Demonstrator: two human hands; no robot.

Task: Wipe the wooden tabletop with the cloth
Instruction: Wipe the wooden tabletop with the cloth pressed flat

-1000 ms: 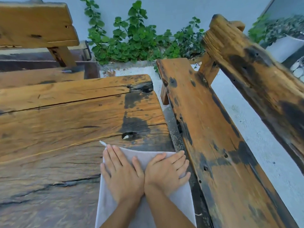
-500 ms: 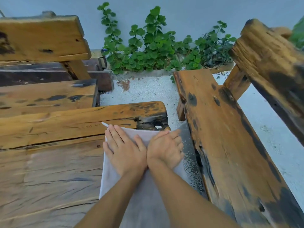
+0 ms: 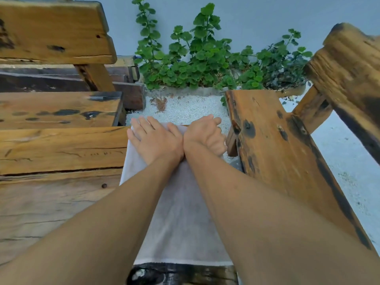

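Hands at the far edge of the tabletop (image 3: 61,153) now. A second ago they sat mid-board with the cloth (image 3: 181,212) under them; since then both have pushed forward along the right end, and the cloth has gone with them. Its front edge now sits at or just over the far lip, above the white gravel (image 3: 185,112).

Left hand (image 3: 154,140): flat, fingers spread, palm pressing the cloth down. Right hand (image 3: 203,134): touching the left at the wrist, fingers curled over the far right corner. Looks like it's gripping the cloth edge there, but the fingertips are hidden, so can't confirm.

Cloth lies as a long strip from the hands back toward the person, trailing hem on a dark stained patch.

Read: one forward stroke on the right strip is done. No travel left ahead, so the next move is likely a pull back or a shift left. The bulk of the boards to the left is uncovered by the cloth. Bench (image 3: 287,161) on the right isn't involved.
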